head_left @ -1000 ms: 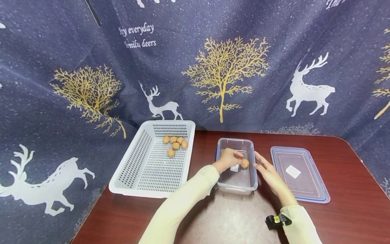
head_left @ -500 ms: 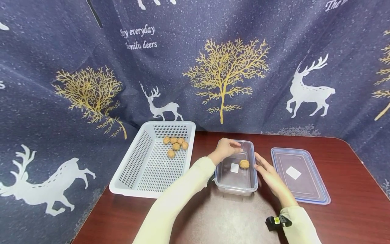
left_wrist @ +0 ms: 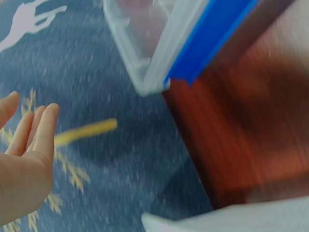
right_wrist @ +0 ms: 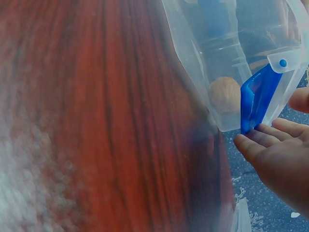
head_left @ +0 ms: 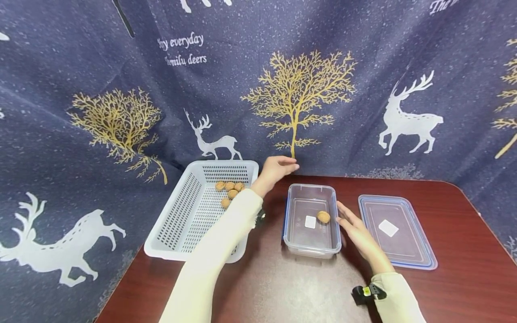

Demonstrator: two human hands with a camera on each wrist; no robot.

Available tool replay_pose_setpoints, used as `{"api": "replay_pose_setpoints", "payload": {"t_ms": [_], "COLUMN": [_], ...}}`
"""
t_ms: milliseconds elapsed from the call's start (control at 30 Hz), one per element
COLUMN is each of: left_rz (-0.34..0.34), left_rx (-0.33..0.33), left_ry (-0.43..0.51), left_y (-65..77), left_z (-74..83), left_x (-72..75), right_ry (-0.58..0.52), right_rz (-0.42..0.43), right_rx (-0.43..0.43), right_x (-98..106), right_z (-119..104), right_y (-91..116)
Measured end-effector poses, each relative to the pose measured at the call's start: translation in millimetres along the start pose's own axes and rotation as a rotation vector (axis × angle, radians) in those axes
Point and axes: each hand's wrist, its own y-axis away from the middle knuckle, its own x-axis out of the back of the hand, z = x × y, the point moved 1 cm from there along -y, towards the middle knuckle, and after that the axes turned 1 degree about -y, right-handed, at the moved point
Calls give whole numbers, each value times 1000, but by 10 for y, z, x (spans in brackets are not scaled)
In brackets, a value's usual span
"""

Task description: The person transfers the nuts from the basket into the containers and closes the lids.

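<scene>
My left hand [head_left: 278, 170] is in the air between the basket and the plastic box, fingers extended and nothing in them. In the left wrist view the same hand [left_wrist: 31, 154] shows relaxed fingers. A clear food container [head_left: 300, 240] with blue side clips stands on the table, one walnut [head_left: 323, 217] inside it near the right wall. My right hand [head_left: 359, 231] rests its fingertips along the container's right side. In the right wrist view those fingers [right_wrist: 263, 140] lie at the blue clip [right_wrist: 258, 99], and the walnut [right_wrist: 225, 95] shows through the wall.
A white slotted basket [head_left: 161, 244] with several walnuts [head_left: 232, 194] at its far end stands on the left, partly covered by my left sleeve. The container's clear lid [head_left: 408, 244] lies flat to the right. Behind the table [head_left: 456, 220] hangs a dark blue patterned cloth [head_left: 323, 27].
My left hand has let go of the walnut in the container, lifted out and moved left toward the basket. The right hand has stayed at the container's side.
</scene>
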Motion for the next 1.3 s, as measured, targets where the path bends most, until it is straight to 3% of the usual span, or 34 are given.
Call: {"api": "replay_pose_setpoints", "payload": {"t_ms": [133,400,567,733,900,1300], "left_rz": [48,130,187,270,317,387], "left_rx": [-14,-51,-46,27,104,192], "left_ry": [85,89,97,25,-10,-126], "left_y": [-33,-18,-7,32,89,241], "left_z": [33,-5,-174,-433,-676,-1123], "left_x": [243,770,1056,1287,1411,1513], "right_ry": [12,24,10,16,15,9], "right_rz": [2,-3,-1,-3,0,-1], "right_rx": [-2,-7,2,-7,2,-4], "right_x": [1,-11,-6,-3,0,12], "right_z": [-3,-9,-6,-2,6,21], "right_y": [-1,-8,-14,-16,-16,-15]}}
